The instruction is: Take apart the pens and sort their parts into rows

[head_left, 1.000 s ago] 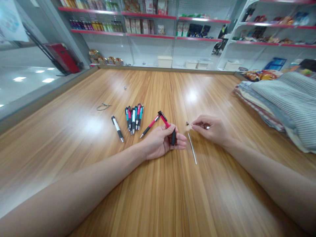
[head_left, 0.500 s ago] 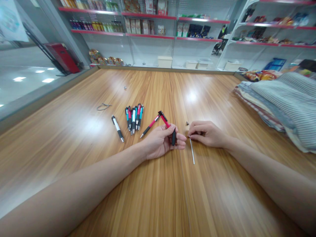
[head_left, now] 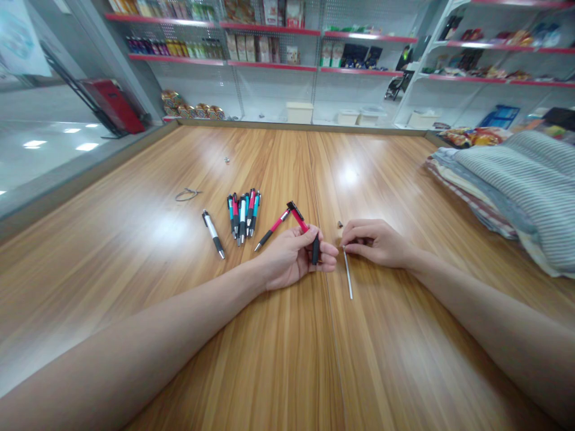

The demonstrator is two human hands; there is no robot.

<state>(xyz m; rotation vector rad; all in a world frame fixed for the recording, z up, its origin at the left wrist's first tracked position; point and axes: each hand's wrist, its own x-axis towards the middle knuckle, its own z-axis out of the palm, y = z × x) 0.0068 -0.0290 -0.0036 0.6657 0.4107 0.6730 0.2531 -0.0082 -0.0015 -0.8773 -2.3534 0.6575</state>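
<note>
Nearest you, at the centre right, lies a slim, straight, whitish refill tube (head_left: 348, 275) with a smooth surface. A second ago your right hand (head_left: 375, 242) was apart from it; now your thumb and fingertips are pinched together on its upper end, and its lower end has swung slightly left. The tube slants down from those fingertips, near the wood-grain tabletop (head_left: 215, 359).

At the centre, your left hand (head_left: 291, 260) matches the earlier view: palm up, thumb and fingers closed round a glossy pink pen body with a black clip (head_left: 299, 219). Its matte black grip end points down across your fingers, just left of the tube, without touching it.

Just beyond your right fingertips sits a tiny, dark, cone-like pen tip (head_left: 340, 224). Left of centre, a whole pink pen with a black grip (head_left: 273, 228) slants beside your left hand, a bunch of teal, pink and white pens (head_left: 243, 209) lies past it, and a lone white pen with a black grip (head_left: 212, 234) rests farther left.

Beyond these are a thin grey wire loop (head_left: 194, 191) and, at the upper left, a small shiny piece (head_left: 227, 160). Striped, folded cloths (head_left: 516, 179) fill the right edge; red-edged shelves (head_left: 269, 27) span the top.
</note>
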